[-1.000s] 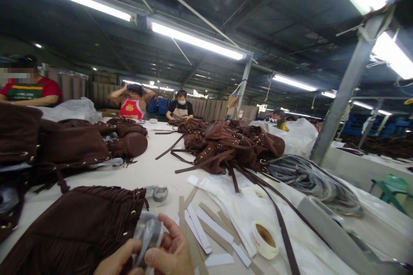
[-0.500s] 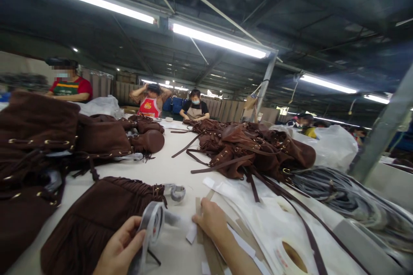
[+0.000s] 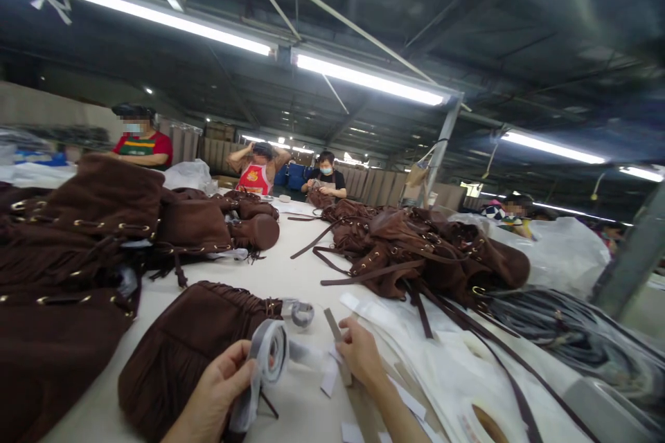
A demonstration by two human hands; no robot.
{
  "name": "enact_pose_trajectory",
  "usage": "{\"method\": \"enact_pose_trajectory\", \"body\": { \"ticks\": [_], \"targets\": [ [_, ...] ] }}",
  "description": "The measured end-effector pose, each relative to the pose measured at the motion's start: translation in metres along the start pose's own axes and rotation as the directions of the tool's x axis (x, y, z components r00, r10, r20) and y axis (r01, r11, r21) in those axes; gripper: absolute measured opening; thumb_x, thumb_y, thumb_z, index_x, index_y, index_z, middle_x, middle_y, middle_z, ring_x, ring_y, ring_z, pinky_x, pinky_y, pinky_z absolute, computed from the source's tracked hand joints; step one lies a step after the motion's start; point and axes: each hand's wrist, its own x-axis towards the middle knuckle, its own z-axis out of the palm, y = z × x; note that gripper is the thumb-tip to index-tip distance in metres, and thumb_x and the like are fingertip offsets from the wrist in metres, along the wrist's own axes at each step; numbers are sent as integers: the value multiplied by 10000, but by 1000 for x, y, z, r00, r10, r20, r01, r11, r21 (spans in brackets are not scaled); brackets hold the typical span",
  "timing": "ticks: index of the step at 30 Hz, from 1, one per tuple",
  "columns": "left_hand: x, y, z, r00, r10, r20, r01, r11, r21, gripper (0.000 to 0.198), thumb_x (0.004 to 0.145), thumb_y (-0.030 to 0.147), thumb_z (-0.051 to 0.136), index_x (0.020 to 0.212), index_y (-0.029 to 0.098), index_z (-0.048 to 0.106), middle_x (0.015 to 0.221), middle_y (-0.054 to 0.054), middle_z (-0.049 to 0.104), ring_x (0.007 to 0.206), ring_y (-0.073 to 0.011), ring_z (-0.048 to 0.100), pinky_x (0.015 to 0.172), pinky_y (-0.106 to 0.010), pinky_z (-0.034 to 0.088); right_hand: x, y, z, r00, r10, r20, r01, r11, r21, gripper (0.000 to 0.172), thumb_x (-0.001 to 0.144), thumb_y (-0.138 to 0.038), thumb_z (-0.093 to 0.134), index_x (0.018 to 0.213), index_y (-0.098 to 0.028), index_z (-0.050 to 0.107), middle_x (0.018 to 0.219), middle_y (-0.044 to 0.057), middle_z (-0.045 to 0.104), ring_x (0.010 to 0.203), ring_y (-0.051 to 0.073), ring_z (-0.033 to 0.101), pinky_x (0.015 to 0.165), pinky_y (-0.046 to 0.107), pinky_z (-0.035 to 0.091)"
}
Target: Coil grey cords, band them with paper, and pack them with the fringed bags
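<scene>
My left hand (image 3: 221, 384) is closed on a coiled strap (image 3: 270, 353) in cloudy film, with the coil standing up from its fingers. Directly behind the coil, a dark brown fringed bag (image 3: 192, 339) lies on the white table. My right hand (image 3: 364, 353) is closed on a narrow grey-brown strip (image 3: 335, 332), its thumb against the strip. White paper slips (image 3: 329, 375) and more grey-brown strips lie under and around this hand. Just beyond the coil, a small film-wrapped roll (image 3: 301, 313) rests at the bag's end.
Brown bags are heaped at left (image 3: 104, 201) and across the table (image 3: 395, 242), long straps trailing. White sheets (image 3: 431, 353), a tape roll (image 3: 483, 422) and bundled grey straps (image 3: 561, 325) lie at right. Several people sit or stand beyond; a metal post (image 3: 634, 249) rises at right.
The view has shifted, so things appear further right. The strip at my right hand has tilted. My left hand still holds the coil. A person across the table has lifted a brown item.
</scene>
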Motion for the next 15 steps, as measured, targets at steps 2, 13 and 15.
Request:
{"method": "enact_pose_trajectory", "body": {
  "ticks": [2, 13, 15],
  "targets": [
    [-2, 0, 1, 1000, 8, 22, -7, 1000, -16, 447, 553, 480, 898, 773, 159, 680, 695, -2, 643, 619, -113, 553, 562, -164, 429, -5, 2, -10, 1000, -6, 13, 5, 994, 109, 63, 730, -174, 505, 770, -187, 550, 706, 11, 619, 746, 184, 611, 700, 255, 433],
    [-15, 6, 15, 998, -8, 68, 9, 1000, -18, 477, 587, 478, 877, 801, 126, 636, 714, -10, 608, 630, -106, 509, 578, -179, 400, -91, -67, -24, 890, -114, 441, -112, 883, 455, 314, 703, -501, 531, 642, -196, 489, 448, -73, 462, 292, 47, 363, 308, 169, 190],
    [-14, 3, 13, 996, 6, 88, -3, 999, -37, 470, 624, 475, 861, 843, 129, 629, 763, -29, 630, 673, -127, 541, 617, -198, 421, -95, -75, -20, 902, -130, 411, -80, 886, 456, 291, 721, -475, 524, 646, -196, 492, 453, -73, 475, 294, 46, 378, 310, 158, 210]
  ]
}}
